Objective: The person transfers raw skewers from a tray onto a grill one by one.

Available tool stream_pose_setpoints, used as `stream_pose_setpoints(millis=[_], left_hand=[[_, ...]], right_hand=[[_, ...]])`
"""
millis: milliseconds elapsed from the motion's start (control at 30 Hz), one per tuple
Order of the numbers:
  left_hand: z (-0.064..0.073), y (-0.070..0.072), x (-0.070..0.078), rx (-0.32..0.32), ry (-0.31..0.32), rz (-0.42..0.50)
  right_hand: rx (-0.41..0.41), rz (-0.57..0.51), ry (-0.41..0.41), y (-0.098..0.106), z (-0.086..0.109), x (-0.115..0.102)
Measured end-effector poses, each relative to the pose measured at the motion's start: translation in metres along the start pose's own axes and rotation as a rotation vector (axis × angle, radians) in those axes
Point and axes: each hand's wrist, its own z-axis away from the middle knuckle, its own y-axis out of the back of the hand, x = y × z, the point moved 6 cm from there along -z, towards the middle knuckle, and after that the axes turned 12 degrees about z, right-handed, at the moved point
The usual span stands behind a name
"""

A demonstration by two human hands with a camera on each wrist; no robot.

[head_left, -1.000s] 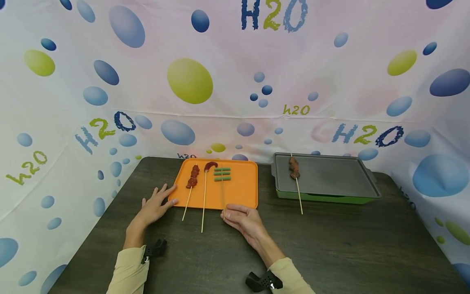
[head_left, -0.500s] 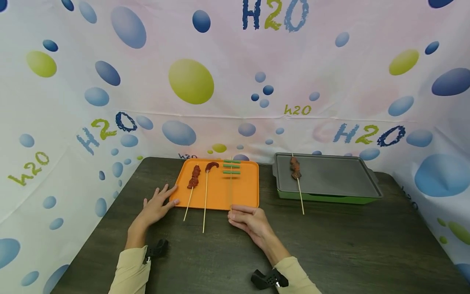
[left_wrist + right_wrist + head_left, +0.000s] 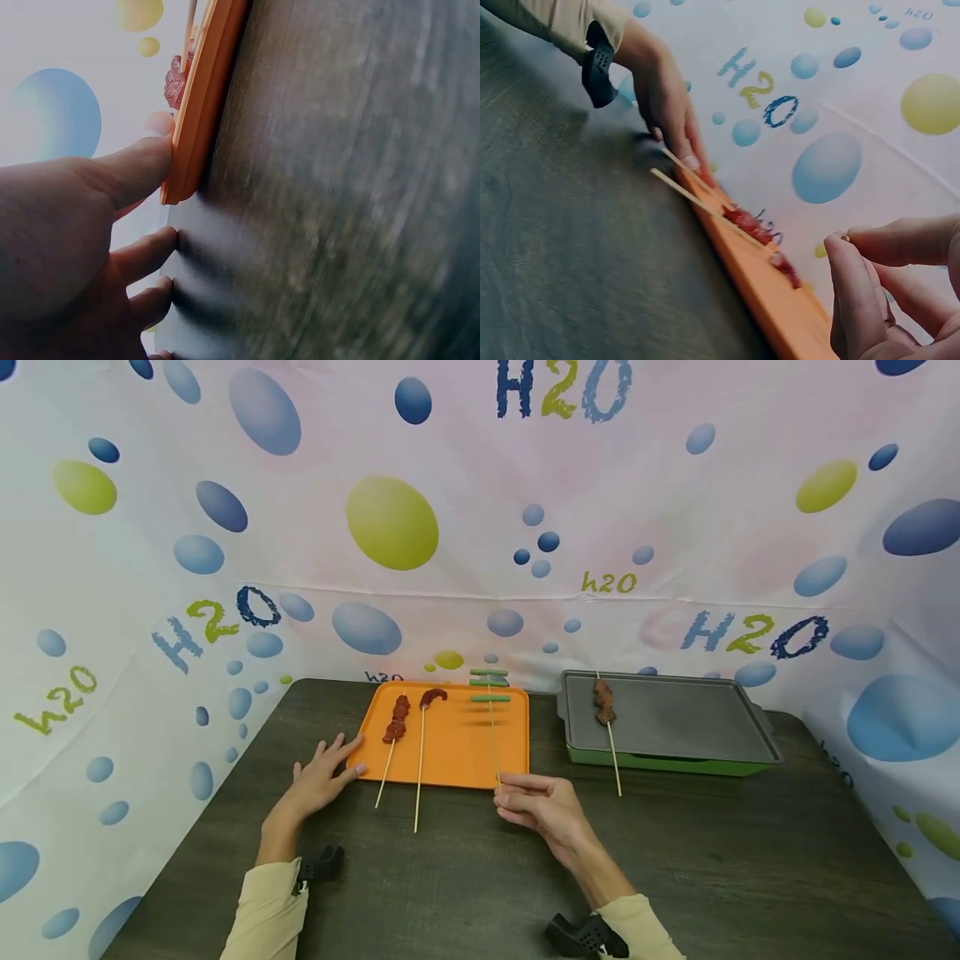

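My right hand (image 3: 543, 810) pinches the lower end of a wooden skewer with several green vegetable pieces (image 3: 490, 683) on it. The skewer hangs over the right part of the orange tray (image 3: 467, 752), its shadow below. In the right wrist view only the stick's end shows at the fingertips. My left hand (image 3: 318, 785) lies spread at the tray's left edge; its thumb (image 3: 146, 161) touches the rim in the left wrist view. On the tray lie a skewer of red meat chunks (image 3: 397, 718) and one with a curled dark red piece (image 3: 432, 697), their sticks overhanging the front edge.
To the right stands a grey grill plate (image 3: 682, 718) on a green base (image 3: 667, 766). A browned meat skewer (image 3: 603, 702) lies on its left side, stick sticking out over the front. A patterned curtain (image 3: 480, 510) rises behind the dark table (image 3: 420, 893).
My right hand has moved right with the green skewer, which has risen off the tray; its shadow now falls apart from it. The left hand stays at the tray's edge.
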Motion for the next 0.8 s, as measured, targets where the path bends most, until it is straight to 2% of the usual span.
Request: stream_pose_setpoints(millis=[333, 667, 800], left_hand=[[-0.002, -0.002, -0.003, -0.004, 0.007, 0.006], [-0.001, -0.002, -0.001, -0.009, 0.022, 0.005], [-0.001, -0.002, -0.001, -0.012, 0.030, -0.002]], right_hand=[[0.017, 0.074, 0.063, 0.030, 0.024, -0.027], [0.056, 0.148, 0.075, 0.080, 0.044, -0.042], [0.041, 0.176, 0.099, 0.101, 0.049, -0.049]])
